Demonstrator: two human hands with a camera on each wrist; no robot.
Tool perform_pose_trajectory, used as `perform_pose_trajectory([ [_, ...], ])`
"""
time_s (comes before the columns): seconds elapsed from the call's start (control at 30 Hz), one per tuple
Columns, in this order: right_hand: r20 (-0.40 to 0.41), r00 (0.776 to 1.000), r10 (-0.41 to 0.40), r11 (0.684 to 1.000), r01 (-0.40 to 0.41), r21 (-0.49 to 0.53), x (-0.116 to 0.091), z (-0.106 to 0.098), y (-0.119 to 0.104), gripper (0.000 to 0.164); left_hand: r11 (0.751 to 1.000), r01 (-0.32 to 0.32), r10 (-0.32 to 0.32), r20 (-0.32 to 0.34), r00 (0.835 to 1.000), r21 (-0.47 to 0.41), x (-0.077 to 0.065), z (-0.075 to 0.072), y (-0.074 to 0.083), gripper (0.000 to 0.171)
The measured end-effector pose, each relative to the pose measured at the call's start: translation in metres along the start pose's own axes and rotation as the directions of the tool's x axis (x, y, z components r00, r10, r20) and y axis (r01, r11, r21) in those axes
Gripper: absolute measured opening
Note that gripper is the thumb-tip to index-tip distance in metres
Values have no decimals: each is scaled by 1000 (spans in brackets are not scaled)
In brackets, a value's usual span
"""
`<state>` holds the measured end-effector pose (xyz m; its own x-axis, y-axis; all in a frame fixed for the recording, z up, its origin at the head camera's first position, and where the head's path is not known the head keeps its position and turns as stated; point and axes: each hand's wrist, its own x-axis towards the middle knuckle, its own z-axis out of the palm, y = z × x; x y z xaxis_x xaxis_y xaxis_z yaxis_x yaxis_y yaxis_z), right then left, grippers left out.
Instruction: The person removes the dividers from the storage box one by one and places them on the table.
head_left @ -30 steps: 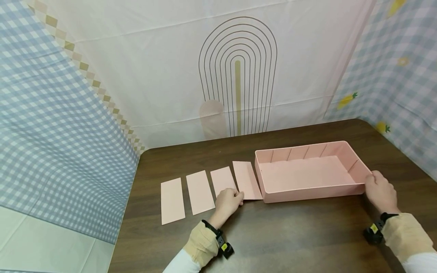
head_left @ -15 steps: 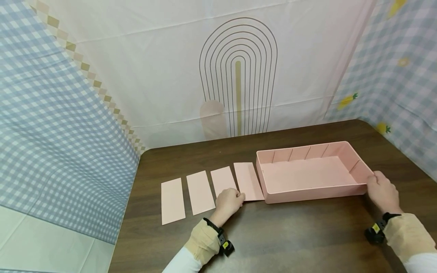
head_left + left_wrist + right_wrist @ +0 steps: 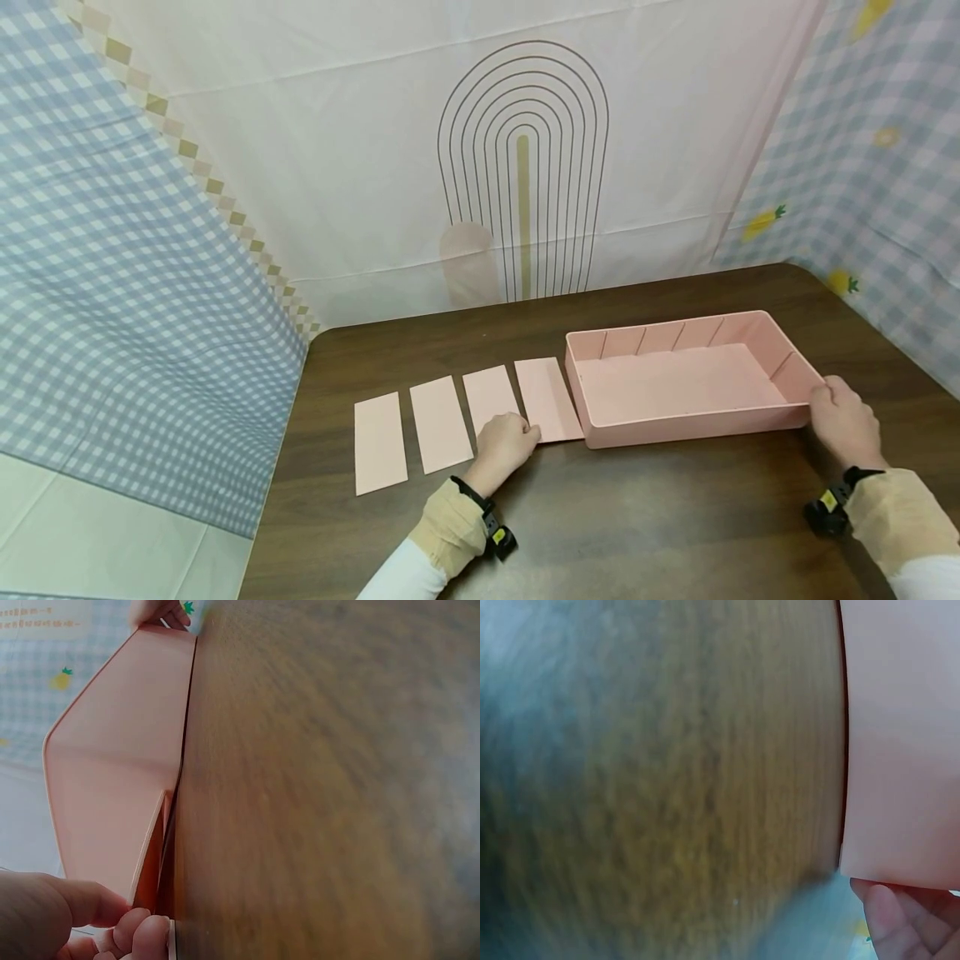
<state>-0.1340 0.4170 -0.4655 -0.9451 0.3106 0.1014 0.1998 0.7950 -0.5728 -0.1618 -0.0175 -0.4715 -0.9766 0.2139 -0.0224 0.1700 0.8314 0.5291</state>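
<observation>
Between the thumb and fingers of my left hand (image 3: 505, 443) is the near left edge of a flat pink divider panel (image 3: 551, 404). In the left wrist view this panel (image 3: 150, 859) slants up from the table, its far edge against the foot of the pink box. The shallow rectangular pink box (image 3: 697, 427), open at the top, shows slots along its inner walls. At its near right corner my right hand (image 3: 847, 423) grips the end wall. In the right wrist view, fingertips (image 3: 885, 907) lie against the box's end (image 3: 904, 750).
Three more pink panels lie flat in a row to the left: the outermost (image 3: 381, 442), a middle one (image 3: 441, 425) and one (image 3: 490, 390) partly behind my left hand. The brown wooden table (image 3: 637, 517) meets a white patterned cloth (image 3: 360, 167) behind.
The box has slid slightly to the right with my right hand on it. The held panel and my left hand have shifted a little right too. The other panels stay put.
</observation>
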Motion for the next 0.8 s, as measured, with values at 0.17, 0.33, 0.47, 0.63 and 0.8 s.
perform_pose_trajectory([
  [0.17,23,1000,13,1000,-13,-2,1,-1,5,38,1000,-5,5,7,1000,-11,0,1,-1,46],
  [0.33,23,1000,17,1000,-17,-3,3,-2,7,35,1000,-4,4,8,1000,-14,1,1,-1,46],
  [0.47,17,1000,16,1000,-16,0,3,-1,7,34,1000,-10,10,5,1000,-9,1,1,-1,46],
  [0.63,7,1000,13,1000,-13,-3,2,0,6,35,1000,-13,13,11,1000,-3,1,0,-1,46],
  [0.8,20,1000,18,1000,-18,-6,2,-1,6,36,1000,-22,22,10,1000,6,0,-1,0,45],
])
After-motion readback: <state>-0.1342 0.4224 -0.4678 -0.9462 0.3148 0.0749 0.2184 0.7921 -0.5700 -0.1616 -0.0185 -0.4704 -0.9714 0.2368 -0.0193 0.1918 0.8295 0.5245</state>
